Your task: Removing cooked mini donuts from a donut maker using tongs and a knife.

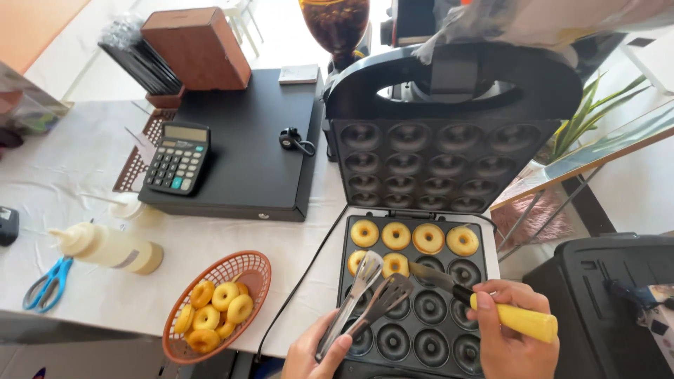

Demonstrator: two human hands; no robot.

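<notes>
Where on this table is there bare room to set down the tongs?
Bare white cloth lies between the basket and the black cash drawer, and left of the squeeze bottle above the scissors. Around the doughnut maker, both hands and the cord crowd it.

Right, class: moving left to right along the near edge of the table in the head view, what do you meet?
Blue-handled scissors → pale plastic squeeze bottle → orange woven plastic basket of small golden doughnuts → left hand holding metal tongs → right hand holding a yellow-handled tool.
</notes>
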